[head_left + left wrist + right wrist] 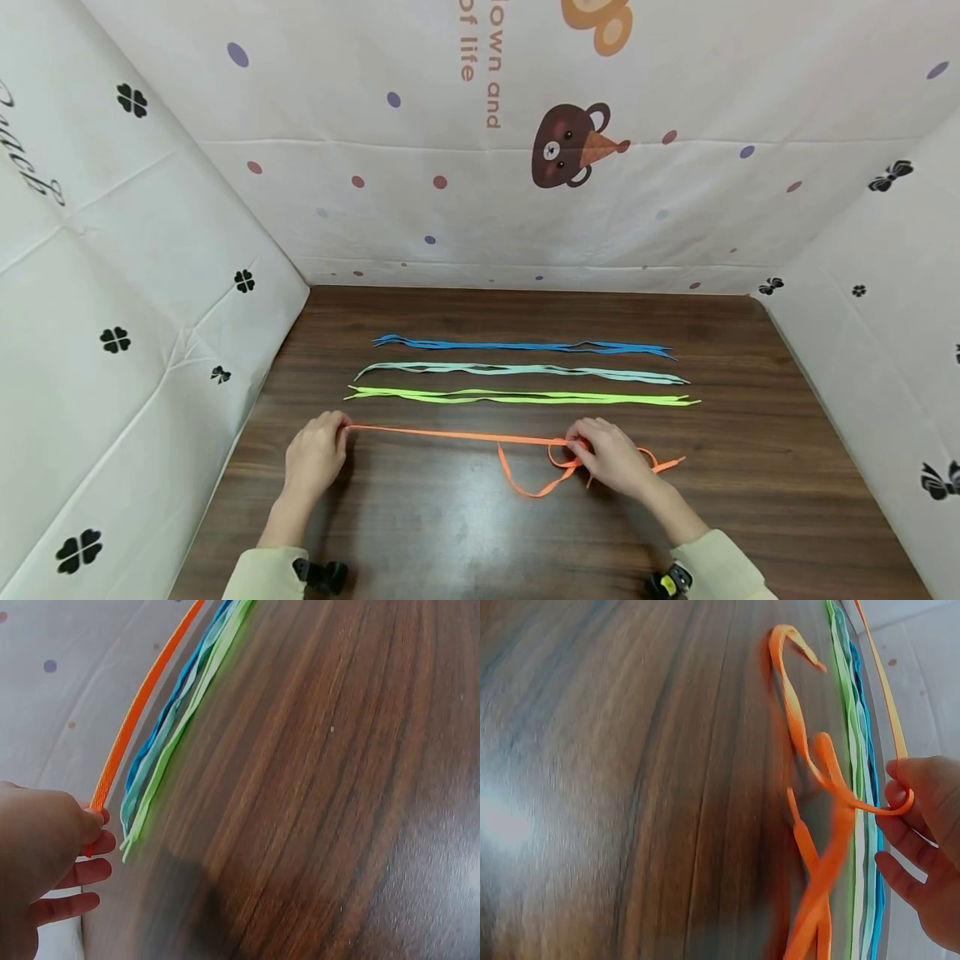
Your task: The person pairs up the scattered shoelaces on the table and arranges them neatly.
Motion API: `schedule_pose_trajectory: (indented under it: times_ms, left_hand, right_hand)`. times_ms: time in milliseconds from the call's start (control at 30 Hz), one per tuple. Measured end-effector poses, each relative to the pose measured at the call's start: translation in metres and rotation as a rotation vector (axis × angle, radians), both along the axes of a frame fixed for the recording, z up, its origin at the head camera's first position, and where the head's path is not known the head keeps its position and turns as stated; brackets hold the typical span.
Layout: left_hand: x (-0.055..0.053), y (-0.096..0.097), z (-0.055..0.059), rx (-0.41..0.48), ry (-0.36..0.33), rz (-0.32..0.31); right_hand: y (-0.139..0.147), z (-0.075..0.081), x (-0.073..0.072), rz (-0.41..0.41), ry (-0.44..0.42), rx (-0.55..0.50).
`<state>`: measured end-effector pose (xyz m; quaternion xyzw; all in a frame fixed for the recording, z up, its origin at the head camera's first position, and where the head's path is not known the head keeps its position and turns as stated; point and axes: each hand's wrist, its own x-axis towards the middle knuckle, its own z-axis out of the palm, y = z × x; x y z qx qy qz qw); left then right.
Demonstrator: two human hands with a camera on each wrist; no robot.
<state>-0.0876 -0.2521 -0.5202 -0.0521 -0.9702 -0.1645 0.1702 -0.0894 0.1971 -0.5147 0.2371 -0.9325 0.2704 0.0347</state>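
Note:
An orange flat shoelace (450,434) is stretched taut between the two hands, above the table. My left hand (316,454) pinches one end of it between thumb and forefinger; the tip pokes out below the thumb in the left wrist view. Farther along, my right hand (611,454) pinches the lace (898,735) between thumb and fingers. Below and beside the right hand, loose orange lace hangs in loops, with ends showing to its right. Just beyond the hands lies a doubled lime-green lace (525,397), straight across the table.
Behind the lime lace, a pale mint lace (517,369) and a blue lace (517,345) lie roughly parallel to it. All rest on a dark wood-grain table (450,542). Patterned white sheets (420,208) rise at the back and both sides.

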Motion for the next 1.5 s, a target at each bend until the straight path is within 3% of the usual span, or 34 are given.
schedule_pose_trajectory:
  times_ms: [200, 467, 900, 1233, 1500]
  left_hand:
    - [0.0, -0.009, -0.001, 0.004, -0.031, 0.033]
    - [0.001, -0.022, 0.002, 0.017, -0.015, 0.081]
    - [0.001, -0.035, -0.001, 0.027, 0.004, 0.122]
    - [-0.003, -0.04, 0.001, 0.025, -0.052, 0.147]
    - [-0.004, -0.047, 0.0, 0.029, -0.046, 0.178]
  right_hand:
    - [0.013, -0.001, 0.0, -0.012, 0.059, -0.034]
    - [0.026, -0.003, 0.006, -0.013, 0.107, -0.038]
    - [0.05, 0.005, 0.009, -0.049, 0.115, -0.003]
    - [0.063, 0.013, 0.01, -0.069, 0.121, -0.001]
    - [0.075, 0.017, 0.012, -0.095, 0.135, 0.017]
